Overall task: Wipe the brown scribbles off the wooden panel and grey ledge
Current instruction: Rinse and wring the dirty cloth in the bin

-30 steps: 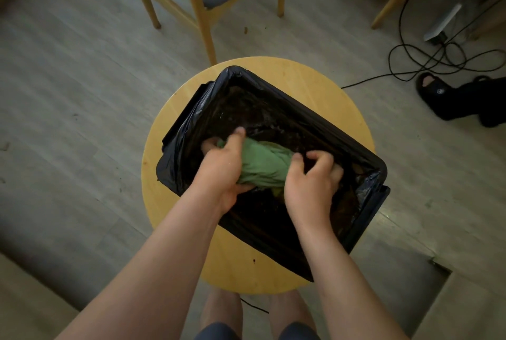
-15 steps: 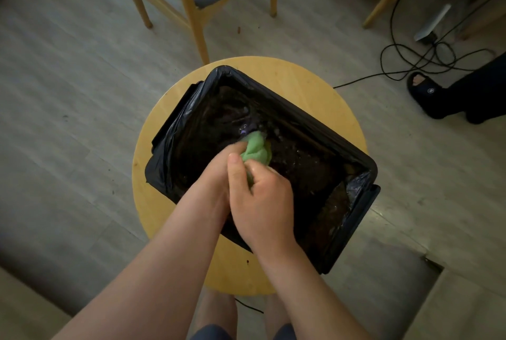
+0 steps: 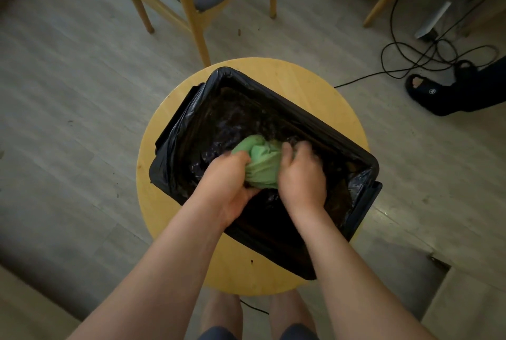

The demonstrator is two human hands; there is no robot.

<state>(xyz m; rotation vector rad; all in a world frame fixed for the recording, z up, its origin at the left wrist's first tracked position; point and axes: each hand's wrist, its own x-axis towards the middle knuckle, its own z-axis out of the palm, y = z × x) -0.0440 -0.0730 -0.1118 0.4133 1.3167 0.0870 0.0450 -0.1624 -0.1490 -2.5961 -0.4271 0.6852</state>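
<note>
1. Far left: bare grey plank floor (image 3: 68, 120), a wide open stretch running up to the table's left edge.
2. Top, left of centre: wooden chair (image 3: 191, 11) with a grey seat. Its front leg ends just beyond the table's far rim, so there is little room there.
3. Centre: round wooden table (image 3: 315, 85). A strip of bare top shows round most of its edge, widest at the far right and the near side.
4. Black bin (image 3: 175, 142) lined with a black bag stands skewed on the table. Its near right corner overhangs the table edge.
5. Left hand (image 3: 230, 186) is inside the bin opening, fingers curled tight round the left end of the cloth, thumb below it.
6. Green cloth (image 3: 261, 164) is bunched between the two hands, over the bin's interior and inside the rim. Whether it touches the liner I cannot tell.
7. Right hand (image 3: 301, 178) grips the cloth's right end, fingers curled over the top and blurred. It sits close to the left hand, clear of the bin's right wall.
8. Right: black cables (image 3: 438, 57) loop on the floor, and one runs toward the table.
9. Far right: a dark slipper (image 3: 421, 90) on the floor near the cables, well apart from the table.
</note>
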